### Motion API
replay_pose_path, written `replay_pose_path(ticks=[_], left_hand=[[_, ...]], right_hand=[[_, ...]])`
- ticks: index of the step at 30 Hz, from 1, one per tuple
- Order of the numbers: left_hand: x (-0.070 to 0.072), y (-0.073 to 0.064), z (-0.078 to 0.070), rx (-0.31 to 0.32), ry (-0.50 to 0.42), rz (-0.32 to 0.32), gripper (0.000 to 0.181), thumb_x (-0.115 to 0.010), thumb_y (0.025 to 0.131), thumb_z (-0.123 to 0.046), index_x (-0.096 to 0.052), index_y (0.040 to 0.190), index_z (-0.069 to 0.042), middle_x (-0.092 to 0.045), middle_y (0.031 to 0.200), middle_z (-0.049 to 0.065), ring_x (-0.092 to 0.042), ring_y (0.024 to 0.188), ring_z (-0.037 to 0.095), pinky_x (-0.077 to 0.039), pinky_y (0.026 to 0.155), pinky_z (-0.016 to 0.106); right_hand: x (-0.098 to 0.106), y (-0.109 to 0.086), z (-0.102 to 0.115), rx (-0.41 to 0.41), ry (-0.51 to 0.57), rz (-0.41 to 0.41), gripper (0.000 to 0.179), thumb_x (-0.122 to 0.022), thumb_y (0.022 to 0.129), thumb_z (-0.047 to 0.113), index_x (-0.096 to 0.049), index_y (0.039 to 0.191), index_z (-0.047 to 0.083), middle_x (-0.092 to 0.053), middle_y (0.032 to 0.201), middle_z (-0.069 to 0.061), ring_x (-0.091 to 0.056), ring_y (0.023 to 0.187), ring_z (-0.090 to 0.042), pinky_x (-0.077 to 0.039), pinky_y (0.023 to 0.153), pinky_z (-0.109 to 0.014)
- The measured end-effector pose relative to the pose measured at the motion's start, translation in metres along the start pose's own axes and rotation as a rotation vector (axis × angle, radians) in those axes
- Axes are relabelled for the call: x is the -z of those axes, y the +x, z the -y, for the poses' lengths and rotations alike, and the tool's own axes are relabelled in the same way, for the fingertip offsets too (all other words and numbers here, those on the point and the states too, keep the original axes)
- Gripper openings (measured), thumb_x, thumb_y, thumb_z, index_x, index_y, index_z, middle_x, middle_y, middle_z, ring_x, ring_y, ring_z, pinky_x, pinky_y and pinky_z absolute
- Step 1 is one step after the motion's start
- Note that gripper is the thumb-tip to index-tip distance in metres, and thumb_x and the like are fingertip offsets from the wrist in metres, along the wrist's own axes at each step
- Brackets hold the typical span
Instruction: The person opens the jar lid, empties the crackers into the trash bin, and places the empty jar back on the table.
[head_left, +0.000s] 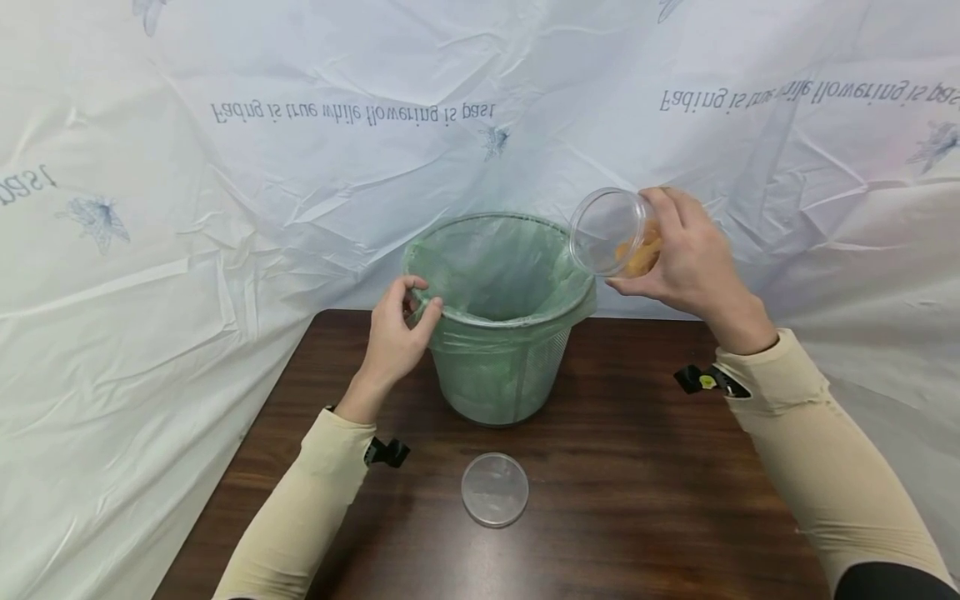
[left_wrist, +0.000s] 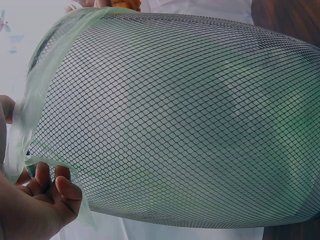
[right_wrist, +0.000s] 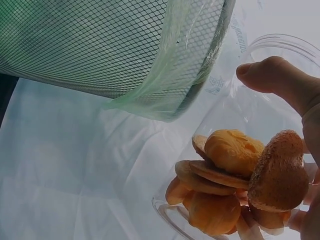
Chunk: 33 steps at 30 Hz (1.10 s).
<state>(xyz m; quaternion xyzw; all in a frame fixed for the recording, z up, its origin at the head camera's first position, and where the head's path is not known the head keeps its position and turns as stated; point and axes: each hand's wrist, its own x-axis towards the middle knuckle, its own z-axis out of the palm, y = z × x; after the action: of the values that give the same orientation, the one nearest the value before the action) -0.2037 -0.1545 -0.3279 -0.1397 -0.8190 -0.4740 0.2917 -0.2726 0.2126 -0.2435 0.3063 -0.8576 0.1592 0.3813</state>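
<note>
Item one, a clear round tub [head_left: 604,232]: we find it in the right grip [head_left: 693,258], whose thumb and fingers curl about its wall from the right, so that the tub lies to the left of the palm. We record it tilted, mouth leftward in the head view, near the bin's right-hand rim; whether the two touch we cannot tell. Contents, seen close in the right wrist view: a ridged yellow-orange piece [right_wrist: 233,152], a smoother orange piece [right_wrist: 214,212], flat tan discs [right_wrist: 202,177] and a speckled brown piece [right_wrist: 280,172], all inside the tub and beside the fingers. Item two, a dark mesh bin [left_wrist: 175,115], upright on the counter [head_left: 615,467]. Item three, a translucent green liner [head_left: 510,335], set in the bin and folded over its rim. The left grip [head_left: 397,333] pinches this liner at the left rim, across the bin from the tub. Item four, a clear round lid [head_left: 495,490], flat on the counter in front of the bin. Background: a white printed sheet [head_left: 360,50] with lettering inverted. We note cream sleeves [head_left: 817,450] on both arms.
</note>
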Motion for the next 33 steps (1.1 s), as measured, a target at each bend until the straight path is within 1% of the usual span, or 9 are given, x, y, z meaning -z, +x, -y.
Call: replay_pose_path(ticks=[6,18,25,33], left_hand=[[0.0007,-0.0007,-0.0008,0.012,-0.007,0.001,0.032,-0.060,0.092,-0.028,-0.056,0.113,-0.005,-0.043,0.081,0.008,-0.037,0.066,0.021,-0.033,0.063,0.033],[0.0012,0.0000,0.0001,0.012,-0.008,0.006,0.031,-0.059,0.093,-0.029,-0.056,0.114,-0.005,-0.043,0.080,0.007,-0.038,0.066,0.021,-0.033,0.063,0.034],[0.0006,0.0005,0.0006,-0.008,0.002,0.009,0.031,-0.058,0.094,-0.028,-0.056,0.114,-0.004,-0.043,0.080,0.007,-0.037,0.065,0.021,-0.033,0.062,0.033],[0.0006,-0.0005,-0.0004,-0.016,-0.003,0.009,0.031,-0.058,0.094,-0.028,-0.056,0.114,-0.004,-0.043,0.080,0.007,-0.037,0.064,0.021,-0.033,0.062,0.032]], right_hand=[[-0.0003,0.0008,0.0013,0.022,-0.022,-0.010,0.104,-0.090,0.046,0.040,-0.046,0.132,0.002,-0.051,0.126,-0.028,-0.051,0.114,-0.046,-0.045,0.084,-0.063],[-0.0008,0.0005,0.0004,0.048,-0.025,-0.040,0.103,-0.088,0.046,0.041,-0.047,0.132,0.001,-0.052,0.125,-0.029,-0.052,0.113,-0.046,-0.045,0.085,-0.063],[-0.0007,0.0006,0.0007,0.051,-0.040,-0.040,0.103,-0.090,0.045,0.038,-0.048,0.132,0.001,-0.052,0.125,-0.029,-0.053,0.110,-0.047,-0.045,0.083,-0.065],[-0.0014,0.0028,0.0012,0.101,-0.042,-0.075,0.100,-0.088,0.045,0.037,-0.049,0.129,0.000,-0.055,0.122,-0.029,-0.054,0.107,-0.047,-0.045,0.082,-0.064]])
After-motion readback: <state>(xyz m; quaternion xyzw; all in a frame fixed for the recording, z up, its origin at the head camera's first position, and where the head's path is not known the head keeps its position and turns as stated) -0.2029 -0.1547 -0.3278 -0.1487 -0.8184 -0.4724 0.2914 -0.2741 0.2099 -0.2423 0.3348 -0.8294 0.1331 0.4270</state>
